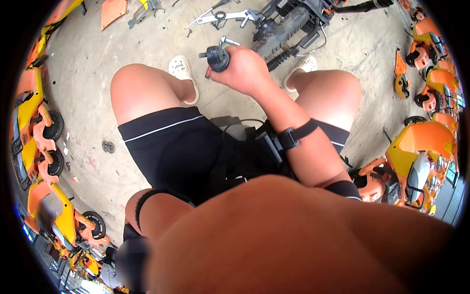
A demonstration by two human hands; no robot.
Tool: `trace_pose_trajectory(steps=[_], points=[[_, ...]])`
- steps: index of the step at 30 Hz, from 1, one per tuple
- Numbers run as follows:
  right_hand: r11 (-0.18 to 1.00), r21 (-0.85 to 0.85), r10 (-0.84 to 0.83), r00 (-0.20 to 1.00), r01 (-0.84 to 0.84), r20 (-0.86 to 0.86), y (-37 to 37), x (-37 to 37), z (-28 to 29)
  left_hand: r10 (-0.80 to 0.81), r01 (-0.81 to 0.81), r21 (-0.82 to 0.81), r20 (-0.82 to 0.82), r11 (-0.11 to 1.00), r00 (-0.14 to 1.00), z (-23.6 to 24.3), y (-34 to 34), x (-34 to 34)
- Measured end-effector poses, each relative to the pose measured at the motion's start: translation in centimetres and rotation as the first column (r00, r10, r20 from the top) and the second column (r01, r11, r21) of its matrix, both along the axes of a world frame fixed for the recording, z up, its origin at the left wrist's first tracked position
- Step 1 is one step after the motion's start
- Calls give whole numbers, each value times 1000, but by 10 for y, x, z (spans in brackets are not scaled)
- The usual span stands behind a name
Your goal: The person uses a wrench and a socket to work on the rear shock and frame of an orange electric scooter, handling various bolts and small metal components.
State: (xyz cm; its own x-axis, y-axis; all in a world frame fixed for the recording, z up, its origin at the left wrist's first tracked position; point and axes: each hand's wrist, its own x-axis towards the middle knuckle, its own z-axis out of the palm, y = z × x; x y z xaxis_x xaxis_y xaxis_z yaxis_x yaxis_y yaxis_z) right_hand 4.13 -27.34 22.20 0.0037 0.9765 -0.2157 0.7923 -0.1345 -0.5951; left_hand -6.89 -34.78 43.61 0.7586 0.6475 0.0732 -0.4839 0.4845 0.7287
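My right hand (246, 71) is closed around a compact black power tool (218, 58), held above the floor between my knees. A short stubby tip on the tool points left. Beside it a bent silver metal piece (228, 42) sticks up next to my fingers; how it joins the tool I cannot make out. Beyond that hand lies a dark, dirty vehicle assembly (289, 32) with a spring, a cable and a frame part. Only part of my left arm (159, 210) shows at the lower left, and its hand is out of sight.
A silver flat bracket (223, 17), an orange panel (113, 12) and small loose parts lie on the concrete floor. Orange and yellow scooters line the left (58, 206) and right (416, 147) sides. A yellow-black part (402, 86) rests on the right. A coiled piece (108, 146) lies left of my leg.
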Motion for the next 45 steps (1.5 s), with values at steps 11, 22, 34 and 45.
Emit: trace_pose_trajectory(steps=[11,22,34,45], points=[[1000,27,-13,999,14,-31,0,-3,-5,215,-223,-178,-61,958,975,-16,14,1],[998,-36,-44,997,42,-60,5,0,-11,149,-157,-61,-122,986,981,-47,30,-11],[1000,-21,6,1000,-6,7,1,-7,-3,-67,66,35,13,997,998,7,16,-11],[999,-32,24,1000,-23,17,3,-8,-7,24,-24,-7,8,1000,1000,-8,13,-8]])
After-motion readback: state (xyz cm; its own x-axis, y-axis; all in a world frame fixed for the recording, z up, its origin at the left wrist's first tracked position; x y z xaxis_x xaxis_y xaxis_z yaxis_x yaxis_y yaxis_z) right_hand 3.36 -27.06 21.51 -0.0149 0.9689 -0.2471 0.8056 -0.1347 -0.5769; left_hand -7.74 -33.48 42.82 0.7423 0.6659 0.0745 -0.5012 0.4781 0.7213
